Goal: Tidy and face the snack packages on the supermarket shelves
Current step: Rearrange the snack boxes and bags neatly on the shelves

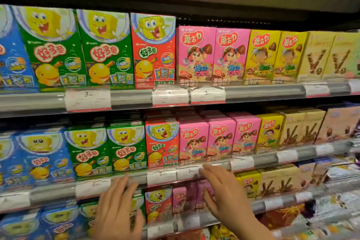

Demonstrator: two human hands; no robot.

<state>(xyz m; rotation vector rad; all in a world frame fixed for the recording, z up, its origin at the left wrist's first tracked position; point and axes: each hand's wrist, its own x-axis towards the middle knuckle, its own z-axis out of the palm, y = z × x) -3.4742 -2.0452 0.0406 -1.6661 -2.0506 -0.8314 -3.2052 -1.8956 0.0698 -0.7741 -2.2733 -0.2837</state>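
Snack boxes (161,142) upright, fronts outward

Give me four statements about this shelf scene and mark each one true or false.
1. Both hands hold nothing. True: the left hand and right hand are open.
2. On the top shelf, the red box stands between green and pink boxes. True.
3. The pink boxes sit left of the green boxes. False: they sit to their right.
4. The right hand grips a yellow box. False: it grips nothing.
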